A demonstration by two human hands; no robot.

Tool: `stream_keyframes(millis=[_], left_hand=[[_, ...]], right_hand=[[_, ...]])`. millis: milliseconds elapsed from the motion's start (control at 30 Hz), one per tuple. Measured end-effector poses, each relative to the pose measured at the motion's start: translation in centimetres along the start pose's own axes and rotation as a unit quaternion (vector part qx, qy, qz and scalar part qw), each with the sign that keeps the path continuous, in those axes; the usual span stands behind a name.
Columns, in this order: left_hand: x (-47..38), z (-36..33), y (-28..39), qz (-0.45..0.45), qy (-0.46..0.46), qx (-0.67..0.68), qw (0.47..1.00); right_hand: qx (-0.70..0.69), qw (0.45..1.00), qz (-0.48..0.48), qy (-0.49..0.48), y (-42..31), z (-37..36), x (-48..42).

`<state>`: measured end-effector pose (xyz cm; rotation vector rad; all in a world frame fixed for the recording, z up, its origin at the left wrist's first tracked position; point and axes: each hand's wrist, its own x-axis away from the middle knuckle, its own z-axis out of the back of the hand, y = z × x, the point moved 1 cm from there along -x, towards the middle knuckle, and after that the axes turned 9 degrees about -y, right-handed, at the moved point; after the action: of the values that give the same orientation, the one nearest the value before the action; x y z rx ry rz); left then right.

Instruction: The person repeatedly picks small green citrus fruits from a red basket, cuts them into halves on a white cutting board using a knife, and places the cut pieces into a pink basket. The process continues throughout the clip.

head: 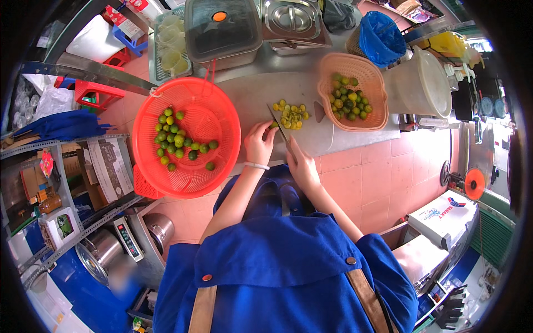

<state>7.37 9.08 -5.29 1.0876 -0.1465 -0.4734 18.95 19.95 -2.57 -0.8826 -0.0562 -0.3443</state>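
Note:
My left hand (259, 145) pinches a small green lime (274, 124) against the grey cutting mat (266, 89). A knife (282, 132) is gripped by its handle in my right hand (304, 168), its blade slanting up and left beside that lime. Just beyond the blade lies a loose pile of cut lime pieces (295, 115), yellow-green inside. To the left, a large red plastic colander (220, 104) holds several whole limes (175, 139). On the right, a peach-coloured plastic basket (362, 66) contains more limes (349, 99), green and yellowish.
Along the back stand a lidded container (222, 33), a steel pan with lid (293, 18) and a tray of plastic cups (170, 45). A blue-lined bin (379, 37) and a whitish bucket (416, 87) are beyond the basket. Metal shelving (66, 183) is at left.

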Motion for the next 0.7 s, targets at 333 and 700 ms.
stream_keyframes(millis=[333, 700], left_hand=[[-6.3, -2.8, 11.7, 0.028, -0.030, 0.289, 0.956], [-1.6, 16.0, 3.5, 0.044, -0.160, -0.266, 0.950]], right_hand=[[0.016, 1.000, -0.014, 0.003, 0.7, 0.5, 2.9], [-0.044, 0.999, -0.009, 0.026, 0.1, 0.7, 2.9]])
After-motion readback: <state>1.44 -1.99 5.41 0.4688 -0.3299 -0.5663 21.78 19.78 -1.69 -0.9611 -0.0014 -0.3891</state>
